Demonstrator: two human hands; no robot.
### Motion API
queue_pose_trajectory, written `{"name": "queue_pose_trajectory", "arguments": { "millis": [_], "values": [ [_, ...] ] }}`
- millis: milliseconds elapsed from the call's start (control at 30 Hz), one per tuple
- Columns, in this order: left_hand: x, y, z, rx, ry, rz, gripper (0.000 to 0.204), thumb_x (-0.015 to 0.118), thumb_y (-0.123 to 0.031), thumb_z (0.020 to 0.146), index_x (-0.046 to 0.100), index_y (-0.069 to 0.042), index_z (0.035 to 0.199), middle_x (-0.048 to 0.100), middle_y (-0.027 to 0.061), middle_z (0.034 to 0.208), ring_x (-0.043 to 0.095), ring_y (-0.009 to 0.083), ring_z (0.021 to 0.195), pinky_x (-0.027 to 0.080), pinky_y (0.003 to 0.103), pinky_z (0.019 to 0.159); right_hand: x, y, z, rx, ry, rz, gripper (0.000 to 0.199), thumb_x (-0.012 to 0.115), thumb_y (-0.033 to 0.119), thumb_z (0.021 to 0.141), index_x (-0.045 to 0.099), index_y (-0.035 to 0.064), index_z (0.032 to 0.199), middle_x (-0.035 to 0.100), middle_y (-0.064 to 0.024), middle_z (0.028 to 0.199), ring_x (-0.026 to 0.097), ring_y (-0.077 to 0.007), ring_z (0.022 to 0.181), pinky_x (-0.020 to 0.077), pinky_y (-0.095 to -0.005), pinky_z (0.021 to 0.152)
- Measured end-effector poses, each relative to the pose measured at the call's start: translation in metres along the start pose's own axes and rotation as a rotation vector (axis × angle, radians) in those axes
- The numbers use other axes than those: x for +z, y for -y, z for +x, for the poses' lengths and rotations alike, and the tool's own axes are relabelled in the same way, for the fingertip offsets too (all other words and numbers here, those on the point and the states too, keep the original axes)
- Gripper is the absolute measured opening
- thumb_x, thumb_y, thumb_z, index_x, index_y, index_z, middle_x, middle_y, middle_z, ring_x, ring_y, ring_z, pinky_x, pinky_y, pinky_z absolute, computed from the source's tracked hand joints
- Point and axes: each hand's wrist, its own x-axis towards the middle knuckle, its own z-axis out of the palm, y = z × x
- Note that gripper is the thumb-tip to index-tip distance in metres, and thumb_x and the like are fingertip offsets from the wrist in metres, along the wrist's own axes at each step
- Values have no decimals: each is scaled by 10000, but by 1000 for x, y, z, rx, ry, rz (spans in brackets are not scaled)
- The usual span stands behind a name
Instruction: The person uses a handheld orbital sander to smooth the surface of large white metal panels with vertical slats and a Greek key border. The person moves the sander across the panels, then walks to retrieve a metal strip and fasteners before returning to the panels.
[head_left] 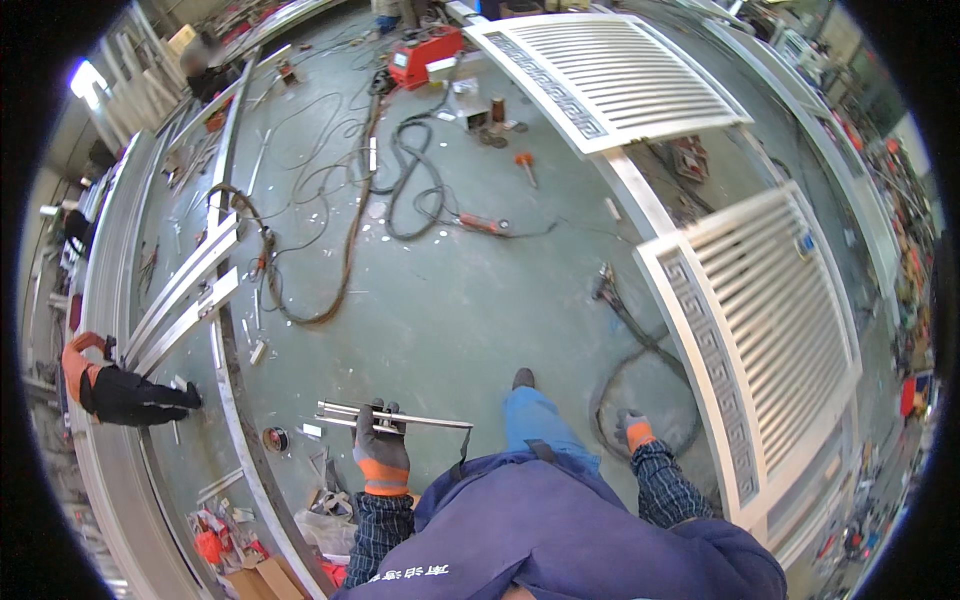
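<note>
— So what is going on at this instant?

— Carrying, I would judge. The left hand, in a grey glove with an orange cuff, is wrapped around a bundle of thin silver metal bars, held level at about waist height over the green-grey workshop floor. One foot in a dark shoe is out in front, so the person looks mid-stride.

— And the fingers?

— On the left they are closed round the bars near their left end; the rest of the bundle juts out to the right, unsupported. The right hand wears the same kind of glove and hangs by the side, close to a loop of dark hose on the floor. It seems to hold nothing, but whether its fingers are curled or spread I cannot tell.

— What does the next move call for?

— Probably keeping the long bars balanced, and watching the footing: black cables snake across the floor ahead, and a white slatted metal gate panel lies just to the right.
</note>
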Motion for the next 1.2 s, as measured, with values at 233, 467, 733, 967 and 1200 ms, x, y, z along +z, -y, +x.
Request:
{"name": "queue_pose_trajectory", "arguments": {
  "millis": [233, 467, 733, 967, 1200],
  "values": [
    [74, -87, 59, 329, -276, -56, 243, 656, -270, 1024, 638, -82, 1177, 680, 84, 1139, 688, 272, 1040, 567, 405, 877, 144, 335, 63, 166, 416, -35, 304, 683, 302, 930, 692, 80, 1138, 673, -78, 787, 623, -208, 595, 439, -351, 498],
    [134, -74, 229, 218, -278, -195, 232, 650, -216, 1000, 638, -57, 1169, 686, 82, 1055, 695, 265, 992, 570, 380, 822, 182, 473, 168, 97, 351, 58, 142, 642, 218, 977, 703, 129, 885, 563, 7, 617, 514, -144, 447, 389, -323, 430],
    [283, -129, 491, 114, -190, -154, 232, 677, -182, 982, 636, -84, 1188, 683, 98, 1131, 683, 291, 1016, 574, 432, 860, 248, 581, 213, 438, 282, -260, 281, 668, 378, 969, 741, 107, 945, 591, -32, 635, 568, -197, 494, 430, -380, 478],
    [452, -233, 630, 280, 7, 64, 268, 653, -164, 1008, 606, -95, 1263, 699, 107, 1157, 708, 298, 1075, 579, 442, 941, 356, 771, 280, 361, 223, 106, 285, 663, 327, 953, 720, 77, 1079, 699, -81, 885, 639, -203, 617, 460, -356, 521],
    [523, -250, 758, 173, -3, 1, 328, 636, -283, 1026, 639, -33, 1238, 702, 102, 1147, 690, 280, 1073, 564, 442, 923, 467, 880, 368, 167, 302, -85, 300, 664, 336, 956, 762, 61, 1028, 673, -65, 757, 607, -179, 569, 478, -328, 537]
  ]
}}
